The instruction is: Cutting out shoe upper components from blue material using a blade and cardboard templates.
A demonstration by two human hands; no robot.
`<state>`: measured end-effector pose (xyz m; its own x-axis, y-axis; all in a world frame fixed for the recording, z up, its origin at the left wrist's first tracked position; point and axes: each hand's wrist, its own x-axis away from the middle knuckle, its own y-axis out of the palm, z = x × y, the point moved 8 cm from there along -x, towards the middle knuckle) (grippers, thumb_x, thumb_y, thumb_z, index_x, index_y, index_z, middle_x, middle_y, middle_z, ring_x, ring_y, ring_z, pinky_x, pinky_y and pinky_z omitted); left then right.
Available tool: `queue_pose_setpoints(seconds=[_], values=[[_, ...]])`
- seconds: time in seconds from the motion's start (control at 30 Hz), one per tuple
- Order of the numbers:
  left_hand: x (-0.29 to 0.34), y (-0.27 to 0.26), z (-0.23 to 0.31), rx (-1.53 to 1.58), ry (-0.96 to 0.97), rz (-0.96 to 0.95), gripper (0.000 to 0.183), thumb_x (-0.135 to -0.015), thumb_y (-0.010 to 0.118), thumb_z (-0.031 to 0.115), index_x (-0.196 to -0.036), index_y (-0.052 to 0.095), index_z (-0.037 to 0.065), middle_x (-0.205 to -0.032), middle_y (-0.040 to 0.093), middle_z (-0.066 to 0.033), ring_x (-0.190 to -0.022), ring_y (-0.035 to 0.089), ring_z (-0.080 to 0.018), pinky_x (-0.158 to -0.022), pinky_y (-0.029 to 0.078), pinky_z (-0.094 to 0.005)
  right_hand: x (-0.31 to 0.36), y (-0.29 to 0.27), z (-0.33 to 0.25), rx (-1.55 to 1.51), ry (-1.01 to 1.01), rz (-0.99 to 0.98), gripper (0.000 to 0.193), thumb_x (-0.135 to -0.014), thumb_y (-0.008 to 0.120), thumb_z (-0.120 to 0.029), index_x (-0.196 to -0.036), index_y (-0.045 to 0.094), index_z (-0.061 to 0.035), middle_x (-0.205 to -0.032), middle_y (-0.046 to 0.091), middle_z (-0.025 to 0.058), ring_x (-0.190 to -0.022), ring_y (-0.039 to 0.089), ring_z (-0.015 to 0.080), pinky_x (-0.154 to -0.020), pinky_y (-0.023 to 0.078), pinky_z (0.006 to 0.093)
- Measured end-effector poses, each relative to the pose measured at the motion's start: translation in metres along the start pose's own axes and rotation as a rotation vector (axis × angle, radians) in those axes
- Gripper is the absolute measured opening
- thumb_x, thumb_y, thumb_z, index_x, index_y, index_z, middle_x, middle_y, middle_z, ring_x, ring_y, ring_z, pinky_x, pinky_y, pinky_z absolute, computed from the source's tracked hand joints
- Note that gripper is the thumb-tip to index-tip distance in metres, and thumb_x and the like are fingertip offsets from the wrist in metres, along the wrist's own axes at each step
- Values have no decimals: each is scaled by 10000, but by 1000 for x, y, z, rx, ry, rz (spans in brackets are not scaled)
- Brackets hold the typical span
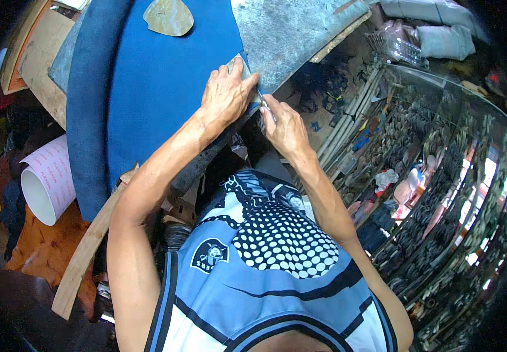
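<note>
My left hand (228,92) lies flat with its fingers stretched out, pressing down near the right edge of a blue leather sheet (159,76). Under its fingertips a bit of a pale, stiff template (237,60) shows; the rest is covered by the hand. Close beside it, my right hand (287,128) is closed around a slim knife (262,101), whose point meets the blue edge by my left thumb. Farther off on the leather rests a rounded, mottled tan template (169,17).
A worn grey work surface (283,35) extends under the leather. At left are a white-and-pink roll (48,185), a curved wooden strip (92,258) and orange leather (42,252). Racks of many dark shoe-last-like shapes (441,152) fill the right, with plastic-wrapped bundles (444,42) behind.
</note>
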<state>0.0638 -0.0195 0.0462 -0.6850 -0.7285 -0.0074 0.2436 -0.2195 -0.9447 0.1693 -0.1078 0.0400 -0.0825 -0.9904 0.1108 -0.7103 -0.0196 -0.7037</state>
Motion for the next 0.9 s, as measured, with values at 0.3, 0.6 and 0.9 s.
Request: queue_pose_setpoints(seconds=[0.3, 0.6, 0.9], values=[[-1, 13, -4, -38, -10, -121, 329, -854, 662, 223, -1181, 659, 193, -1308, 504, -285, -958, 626, -425, -806, 530, -501, 24, 1, -4, -23, 55, 76, 276, -939, 607, -153, -1182, 611, -24, -894, 664, 254, -824, 647, 450, -717, 525, 514], [53, -51, 7, 18, 5, -18, 280, -856, 687, 246, -1116, 657, 150, -1271, 530, -247, -920, 614, -400, -778, 525, -491, 75, -54, -78, -171, 61, 273, 298, -943, 565, -104, -1214, 546, 18, -1033, 643, 240, -944, 643, 411, -835, 520, 453], [111, -76, 36, 123, -7, 233, 195, -856, 690, 191, -990, 645, 57, -1234, 594, -145, -1043, 581, -346, -840, 488, -446, 43, -32, -85, -34, 28, 171, 510, -860, 666, -156, -1328, 503, -35, -1174, 631, 253, -1054, 633, 429, -882, 524, 462]])
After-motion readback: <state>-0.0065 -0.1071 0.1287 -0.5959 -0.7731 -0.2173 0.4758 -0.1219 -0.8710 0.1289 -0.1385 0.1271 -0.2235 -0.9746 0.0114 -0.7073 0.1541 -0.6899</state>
